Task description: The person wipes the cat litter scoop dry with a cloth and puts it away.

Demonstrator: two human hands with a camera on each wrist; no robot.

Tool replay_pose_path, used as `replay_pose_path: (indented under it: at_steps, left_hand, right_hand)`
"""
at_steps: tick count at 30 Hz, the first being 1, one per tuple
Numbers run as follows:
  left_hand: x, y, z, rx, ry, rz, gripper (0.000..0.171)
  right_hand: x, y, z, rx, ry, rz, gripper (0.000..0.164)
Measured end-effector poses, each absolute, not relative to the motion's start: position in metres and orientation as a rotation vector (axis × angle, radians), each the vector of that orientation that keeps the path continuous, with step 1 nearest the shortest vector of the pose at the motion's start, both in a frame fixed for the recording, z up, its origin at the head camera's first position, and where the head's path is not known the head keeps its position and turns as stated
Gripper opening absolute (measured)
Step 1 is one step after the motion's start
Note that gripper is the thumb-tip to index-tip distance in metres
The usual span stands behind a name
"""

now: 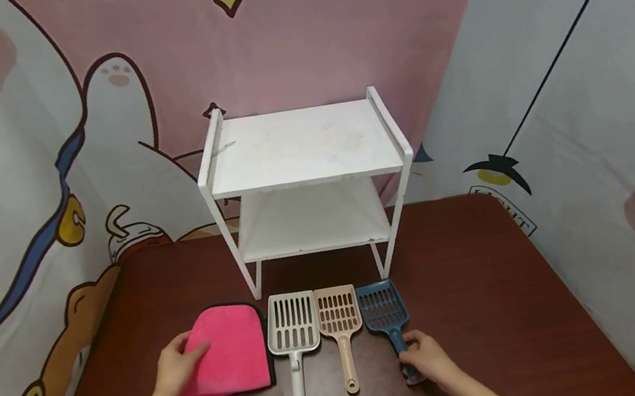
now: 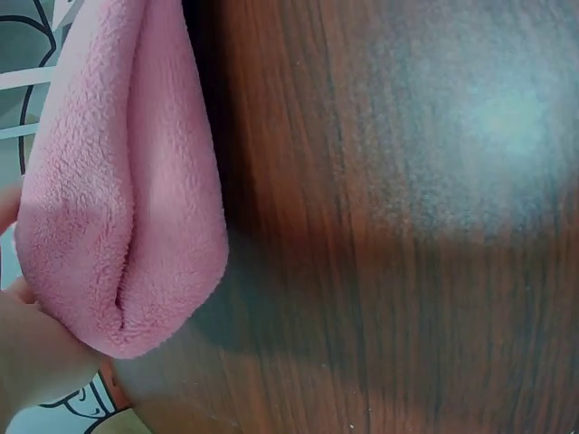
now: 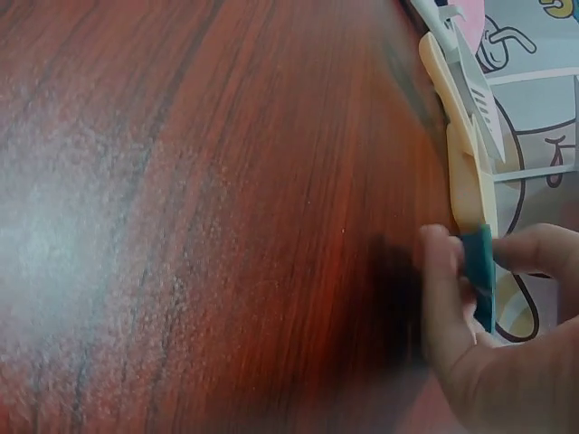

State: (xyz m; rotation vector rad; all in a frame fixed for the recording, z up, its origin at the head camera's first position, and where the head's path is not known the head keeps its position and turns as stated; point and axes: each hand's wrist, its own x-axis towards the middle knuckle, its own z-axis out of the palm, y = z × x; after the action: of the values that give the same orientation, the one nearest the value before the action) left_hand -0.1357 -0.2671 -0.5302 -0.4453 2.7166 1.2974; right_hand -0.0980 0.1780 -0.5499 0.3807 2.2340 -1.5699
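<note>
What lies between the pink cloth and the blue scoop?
The head view shows the white scoop and the beige scoop, side by side, between the pink cloth and the blue scoop.

Folded plush pink cloth [image 1: 233, 353] at left, blue slotted scoop [image 1: 387, 321] at right

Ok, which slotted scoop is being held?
The dark blue slotted scoop, rightmost of three: the right hand grips it, while the white slotted scoop and beige slotted scoop lie unheld.

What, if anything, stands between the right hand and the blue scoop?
Nothing visible does: the right hand holds the blue scoop by its handle. The beige scoop lies to the blue one's left, not between them.
</note>
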Motion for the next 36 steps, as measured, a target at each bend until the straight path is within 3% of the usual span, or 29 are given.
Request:
replay_pose_path:
  at_steps: [5, 14, 27, 36]
  left_hand:
    - [-0.136, -0.264, -0.522, -0.468, 2.686, 1.393, 0.055]
    - [-0.136, -0.257, -0.499, -0.46, 2.67, 1.492, 0.052]
    - [-0.133, -0.253, -0.464, -0.361, 2.714, 1.469, 0.057]
    - [-0.131, -0.243, -0.442, -0.186, 2.793, 1.504, 0.048]
  right_hand:
    - [-0.098, 0.185, -0.551, 0.435, 2.195, -1.693, 0.035]
    - [-0.102, 0.208, -0.547, 0.49, 2.144, -1.787, 0.039]
    - [-0.106, 0.231, -0.527, 0.194, 2.036, -1.809, 0.053]
    - [-0.106, 0.24, -0.514, 0.065, 2.001, -1.794, 0.053]
